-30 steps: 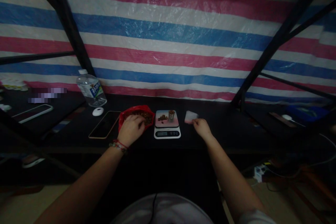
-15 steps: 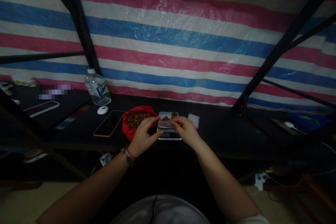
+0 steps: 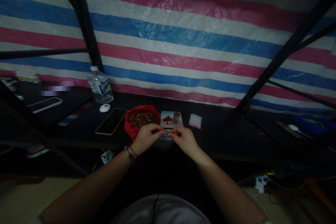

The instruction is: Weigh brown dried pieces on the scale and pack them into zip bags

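My left hand (image 3: 147, 137) and my right hand (image 3: 183, 139) meet in front of the small kitchen scale (image 3: 172, 119), both pinching the top edge of a small clear plastic bag (image 3: 164, 139) that hangs between them. A few brown pieces and a small cup (image 3: 176, 116) sit on the scale's platform. Just left of the scale, a red plastic bag (image 3: 136, 128) holds a heap of brown pieces. A stack of small clear bags (image 3: 195, 120) lies to the right of the scale.
On the dark table (image 3: 225, 136) lie a phone (image 3: 111, 121), a white round object (image 3: 105, 107) and a water bottle (image 3: 100, 85) at the left. Another phone (image 3: 44, 104) lies further left. A striped tarp hangs behind. Black metal poles cross the view. A power strip (image 3: 261, 181) lies on the floor.
My left hand left the red bag and my right hand left the stack of small bags. Both came together before the scale, holding a small clear bag and drawing it toward me.
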The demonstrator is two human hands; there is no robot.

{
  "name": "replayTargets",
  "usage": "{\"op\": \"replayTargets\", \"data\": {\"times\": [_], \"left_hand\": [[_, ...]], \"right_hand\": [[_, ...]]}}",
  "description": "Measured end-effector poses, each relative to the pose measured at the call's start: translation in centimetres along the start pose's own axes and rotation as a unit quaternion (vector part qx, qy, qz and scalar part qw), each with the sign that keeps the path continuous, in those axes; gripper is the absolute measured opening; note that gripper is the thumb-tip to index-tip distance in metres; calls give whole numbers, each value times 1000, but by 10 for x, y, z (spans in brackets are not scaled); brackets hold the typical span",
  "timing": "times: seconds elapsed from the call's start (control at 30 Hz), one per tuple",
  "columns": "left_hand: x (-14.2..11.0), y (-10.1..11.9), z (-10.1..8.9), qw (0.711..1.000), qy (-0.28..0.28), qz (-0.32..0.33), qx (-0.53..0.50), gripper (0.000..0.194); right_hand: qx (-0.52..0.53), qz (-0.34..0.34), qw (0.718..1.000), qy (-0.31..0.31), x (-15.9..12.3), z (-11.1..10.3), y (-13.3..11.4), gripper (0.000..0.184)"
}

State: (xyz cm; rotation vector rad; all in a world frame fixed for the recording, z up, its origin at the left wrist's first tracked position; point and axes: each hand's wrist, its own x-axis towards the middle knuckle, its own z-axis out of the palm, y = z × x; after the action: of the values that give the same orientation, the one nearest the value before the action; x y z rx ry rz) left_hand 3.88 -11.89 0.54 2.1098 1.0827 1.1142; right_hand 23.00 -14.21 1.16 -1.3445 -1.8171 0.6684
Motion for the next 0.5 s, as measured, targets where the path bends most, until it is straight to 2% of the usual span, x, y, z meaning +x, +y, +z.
{"op": "replayTargets", "data": {"times": [0.1, 0.17, 0.27, 0.37, 0.5], "left_hand": [[1, -1, -3, 1000, -4, 9, 13, 17], [1, 0, -4, 998, -41, 37, 35, 16], [-1, 3, -3, 992, -82, 72, 68, 13], [-4, 6, 1, 991, -77, 75, 82, 12], [-5, 6, 5, 989, -61, 91, 103, 11]], "right_hand": [[45, -16, 998, -41, 0, -7, 2, 16], [67, -23, 994, -79, -1, -10, 2, 17], [89, 5, 987, -133, -2, -10, 2, 14], [100, 32, 984, -145, -4, -6, 3, 13], [77, 11, 984, -160, -4, -4, 5, 11]]}}
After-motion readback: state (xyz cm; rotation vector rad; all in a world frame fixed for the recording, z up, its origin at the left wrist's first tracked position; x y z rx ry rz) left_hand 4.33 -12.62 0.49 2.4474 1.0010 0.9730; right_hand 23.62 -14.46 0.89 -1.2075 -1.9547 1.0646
